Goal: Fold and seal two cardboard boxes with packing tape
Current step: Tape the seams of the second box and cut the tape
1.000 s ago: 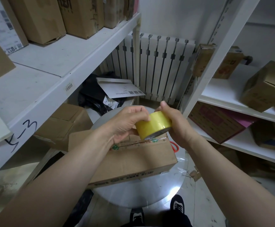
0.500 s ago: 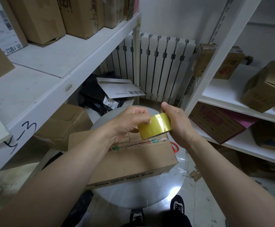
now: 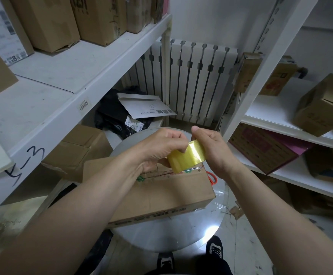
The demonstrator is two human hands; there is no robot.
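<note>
A roll of yellowish packing tape is held up between both hands above a closed cardboard box. My left hand curls its fingers against the roll's left side. My right hand grips the roll from the right, thumb up on top. The box lies flat on a round white table, with clear tape along its top seam. A second brown box sits lower down to the left, under the shelf.
White shelving stands on both sides, the left shelf and the right shelf both carrying cardboard boxes. A radiator is on the far wall. An orange-handled thing lies by the box's right end. My shoes show below.
The roll has turned slightly between my hands and tilted, its shiny face now catching light. My left fingers have shifted along its surface. The box has stayed put.
</note>
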